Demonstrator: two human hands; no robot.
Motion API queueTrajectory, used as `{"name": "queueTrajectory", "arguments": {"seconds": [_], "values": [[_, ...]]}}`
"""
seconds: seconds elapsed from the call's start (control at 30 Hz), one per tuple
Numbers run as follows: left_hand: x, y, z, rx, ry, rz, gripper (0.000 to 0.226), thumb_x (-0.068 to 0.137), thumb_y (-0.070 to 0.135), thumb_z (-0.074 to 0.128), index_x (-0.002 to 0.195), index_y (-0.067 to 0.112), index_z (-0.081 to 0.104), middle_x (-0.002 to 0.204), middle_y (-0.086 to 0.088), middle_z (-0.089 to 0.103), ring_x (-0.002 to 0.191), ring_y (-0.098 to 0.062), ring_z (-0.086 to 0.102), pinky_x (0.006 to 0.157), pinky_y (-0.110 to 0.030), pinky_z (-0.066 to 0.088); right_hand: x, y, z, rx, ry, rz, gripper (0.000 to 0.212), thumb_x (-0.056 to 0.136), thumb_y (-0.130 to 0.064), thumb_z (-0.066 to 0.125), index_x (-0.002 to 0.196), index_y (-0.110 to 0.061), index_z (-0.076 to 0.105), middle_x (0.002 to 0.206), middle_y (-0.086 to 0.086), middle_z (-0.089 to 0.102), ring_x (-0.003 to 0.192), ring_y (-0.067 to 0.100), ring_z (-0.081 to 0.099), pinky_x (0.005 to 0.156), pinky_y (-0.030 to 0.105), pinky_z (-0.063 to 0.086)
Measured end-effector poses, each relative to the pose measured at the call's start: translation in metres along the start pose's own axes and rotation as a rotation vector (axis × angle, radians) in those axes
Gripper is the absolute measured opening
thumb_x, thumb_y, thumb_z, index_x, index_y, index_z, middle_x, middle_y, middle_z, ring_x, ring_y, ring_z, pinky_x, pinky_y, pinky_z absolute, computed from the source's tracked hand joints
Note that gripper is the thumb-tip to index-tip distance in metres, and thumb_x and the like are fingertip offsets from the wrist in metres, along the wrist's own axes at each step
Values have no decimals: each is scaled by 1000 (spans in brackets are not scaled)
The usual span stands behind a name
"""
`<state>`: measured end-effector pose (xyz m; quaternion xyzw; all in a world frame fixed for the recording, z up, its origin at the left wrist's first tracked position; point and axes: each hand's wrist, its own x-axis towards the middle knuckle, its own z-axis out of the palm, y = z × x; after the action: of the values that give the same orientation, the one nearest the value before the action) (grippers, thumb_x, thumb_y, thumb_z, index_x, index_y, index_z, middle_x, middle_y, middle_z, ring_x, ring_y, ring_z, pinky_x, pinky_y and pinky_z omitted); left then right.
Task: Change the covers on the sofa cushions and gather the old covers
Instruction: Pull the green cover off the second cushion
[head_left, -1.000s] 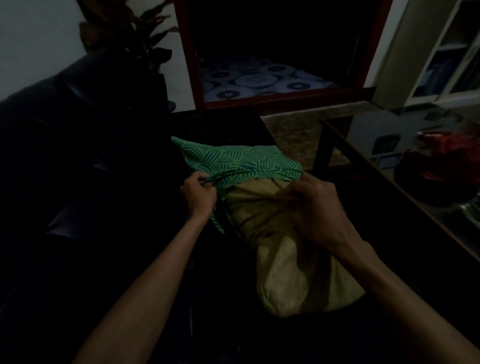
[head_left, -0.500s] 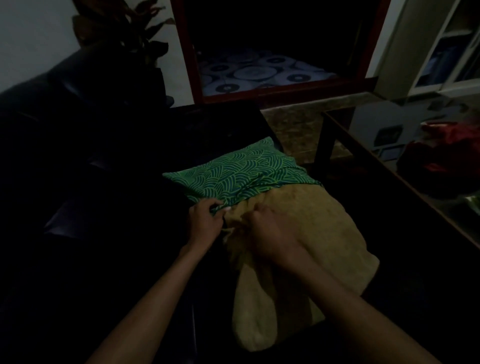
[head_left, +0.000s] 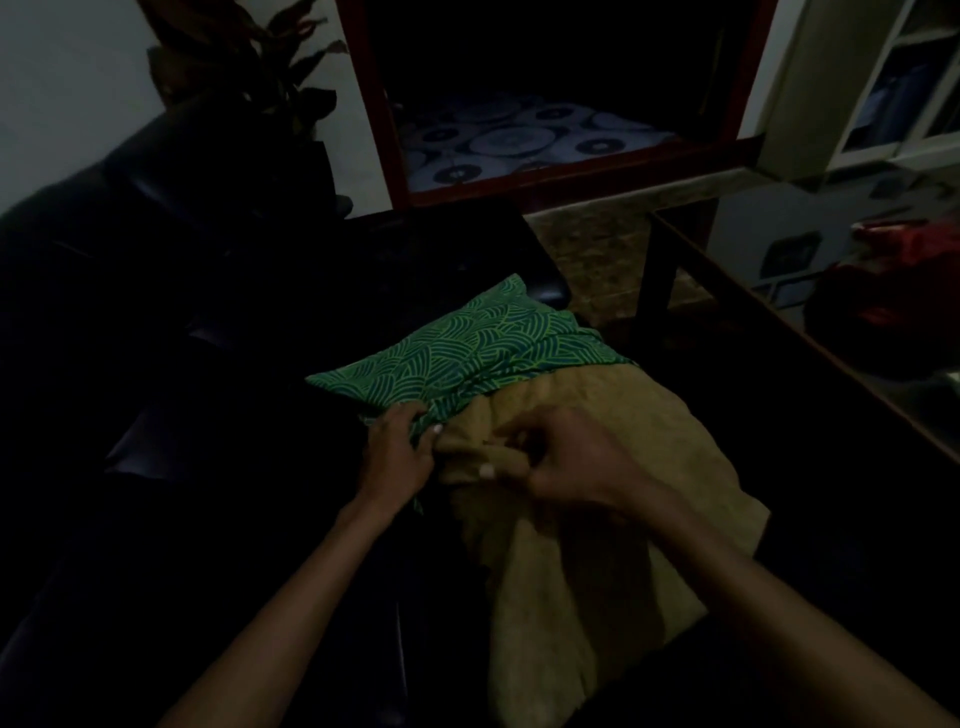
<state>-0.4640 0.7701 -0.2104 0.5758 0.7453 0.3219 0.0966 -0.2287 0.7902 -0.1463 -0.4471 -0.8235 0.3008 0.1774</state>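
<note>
Nearest us, our right hand (head_left: 571, 462) now pinches a fold of the tan cushion (head_left: 597, 545), fingers curled into the fabric, where half a second ago it pressed flatter and more to the left. Our left hand (head_left: 397, 457) still grips the open edge of the green patterned cover (head_left: 467, 353), which sheathes only the cushion's far end. Both lie on the dark sofa (head_left: 182, 364). Beyond stands a glass table (head_left: 779, 332).

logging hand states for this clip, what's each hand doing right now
Left hand: closed, gripping the edge of the green patterned cover.
Right hand: closed, pinching the tan cushion fabric near the cover's opening.
</note>
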Motion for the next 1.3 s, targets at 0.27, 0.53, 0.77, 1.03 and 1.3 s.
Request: {"name": "queueTrajectory", "arguments": {"seconds": [0.27,0.53,0.77,1.03,1.3], "values": [[-42,79,35,-65,-315,-286,109,85,75,52,160,11,7,167,-14,-7,154,-35,2,124,-47,12,22,77,-33,-110,430,315,54,88,-47,68,137,-26,60,129,9,59,125,31,53,105,45,43],[-5,32,43,-115,-242,-124,59,99,26,59,153,16,38,164,-22,14,152,-39,14,123,-43,19,-10,75,-16,-106,221,559,94,86,-84,37,151,-15,36,138,26,52,122,44,55,99,47,48],[42,-19,0,173,-239,-121,48,94,23,63,141,16,56,157,-9,40,140,-34,43,112,-51,39,-48,26,34,-44,40,370,72,92,-70,51,129,-9,42,123,20,64,114,39,62,87,39,48],[-58,54,33,187,-87,-45,88,88,69,21,161,20,13,169,-4,3,155,-21,-1,123,-44,-4,-56,42,25,57,-159,271,39,90,-54,67,112,-23,57,96,-8,62,88,13,61,69,24,44],[-78,66,40,324,-15,23,98,83,81,20,160,22,16,169,-6,3,155,-22,-6,124,-49,-4,-10,103,-26,-74,90,193,45,82,-30,84,120,-14,66,104,7,74,97,24,71,87,33,55]]}}
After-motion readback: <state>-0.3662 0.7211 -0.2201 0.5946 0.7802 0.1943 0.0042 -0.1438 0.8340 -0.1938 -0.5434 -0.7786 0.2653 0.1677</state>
